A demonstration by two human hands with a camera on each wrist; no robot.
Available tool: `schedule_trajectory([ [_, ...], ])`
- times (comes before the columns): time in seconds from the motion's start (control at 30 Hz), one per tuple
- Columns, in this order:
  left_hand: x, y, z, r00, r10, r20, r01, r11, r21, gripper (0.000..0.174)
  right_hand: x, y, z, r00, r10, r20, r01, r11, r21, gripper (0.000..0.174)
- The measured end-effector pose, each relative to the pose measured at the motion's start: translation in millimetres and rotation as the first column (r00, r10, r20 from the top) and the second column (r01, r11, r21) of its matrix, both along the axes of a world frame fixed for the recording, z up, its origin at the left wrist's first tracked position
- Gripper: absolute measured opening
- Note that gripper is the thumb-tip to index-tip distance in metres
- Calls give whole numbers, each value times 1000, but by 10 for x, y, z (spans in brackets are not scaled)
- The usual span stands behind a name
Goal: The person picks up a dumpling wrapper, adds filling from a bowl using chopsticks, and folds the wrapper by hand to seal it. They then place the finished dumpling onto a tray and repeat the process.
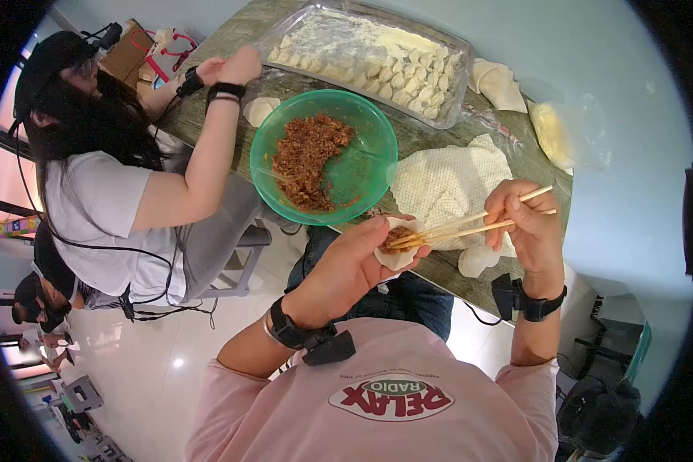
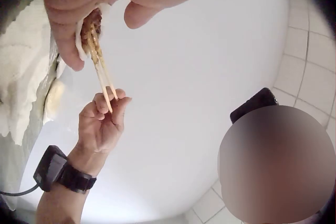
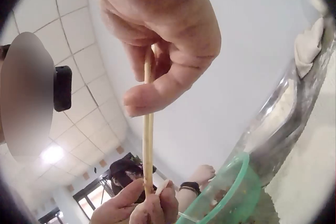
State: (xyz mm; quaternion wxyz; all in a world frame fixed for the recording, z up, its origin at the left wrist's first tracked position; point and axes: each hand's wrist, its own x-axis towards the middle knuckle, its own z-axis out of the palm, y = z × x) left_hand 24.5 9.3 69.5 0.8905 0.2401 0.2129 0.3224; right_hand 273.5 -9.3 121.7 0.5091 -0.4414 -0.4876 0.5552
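Observation:
My left hand point(image 1: 350, 262) holds a round white dumpling wrapper point(image 1: 393, 262) cupped across its fingers, with brown minced filling point(image 1: 397, 236) in the middle. Between the fingers and thumb of my right hand point(image 1: 533, 225) is a pair of wooden chopsticks point(image 1: 470, 231), their tips in that filling. In the left wrist view the chopstick tips point(image 2: 93, 40) are smeared with filling and the wrapper's edge point(image 2: 80, 37) curves up beside it. The right wrist view shows the chopsticks point(image 3: 148, 150) reaching down from my right hand point(image 3: 173, 35) to the wrapper.
A green bowl point(image 1: 385, 123) of filling stands beyond my left hand. Behind it is a tray point(image 1: 458, 100) of floured dumplings. A white cloth point(image 1: 446, 177), a dough lump point(image 1: 477, 261) and a bagged yellow item point(image 1: 553, 135) lie rightward. Another person point(image 1: 100, 185) sits at the left.

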Motion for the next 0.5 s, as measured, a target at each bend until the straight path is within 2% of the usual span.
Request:
schedule_trajectory([
  [0.1, -16, -8, -24, 1000, 12, 10, -12, 1000, -7, 44, -18, -5, 26, 1000, -22, 18, 22, 1000, 7, 33],
  [0.17, -19, -9, -26, 1000, 29, 7, -29, 999, -24, 43, -16, -26, 45, 998, -43, -54, 42, 999, -19, 33],
  [0.4, -17, -13, -12, 1000, 8, -7, -9, 1000, -8, 43, -78, -46, -26, 995, -100, 3, 100, 995, -7, 33],
  [0.47, -25, -16, -28, 1000, 20, -12, -20, 1000, -8, 42, 0, -65, 47, 994, -87, -72, 91, 994, 61, 33],
  [0.5, -30, -16, -31, 1000, 25, -2, -25, 1000, -6, 43, 25, -69, 75, 996, -80, -49, 82, 995, 58, 33],
])
